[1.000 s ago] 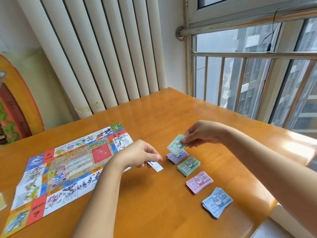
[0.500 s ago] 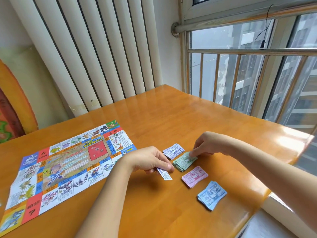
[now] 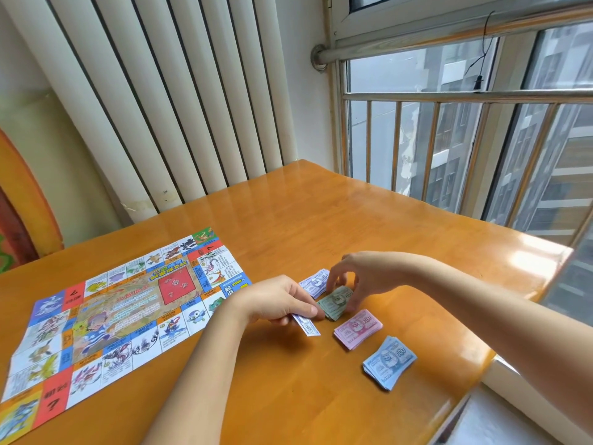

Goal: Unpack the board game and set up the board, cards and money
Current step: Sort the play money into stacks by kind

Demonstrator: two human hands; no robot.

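Note:
The colourful paper game board [image 3: 122, 313] lies flat on the left of the orange wooden table [image 3: 321, 213]. To its right sit piles of play money in a row: purple [image 3: 315, 282], green [image 3: 335, 303], pink [image 3: 358, 329] and blue [image 3: 389, 361]. My left hand [image 3: 272, 300] pinches a small stack of pale blue-white notes [image 3: 306, 326] just above the table, beside the green pile. Over the green pile hovers my right hand [image 3: 362, 277], fingers curved down around the pile's edges and touching it.
A white ribbed radiator [image 3: 167, 101] stands behind the table. A window with a metal railing [image 3: 449, 123] runs along the right side, close to the table edge. An orange decorated panel [image 3: 19, 203] leans at the far left.
My right hand carried a green note down onto the green pile and now straightens that pile. The left hand moved slightly right with its notes. The camera shifted.

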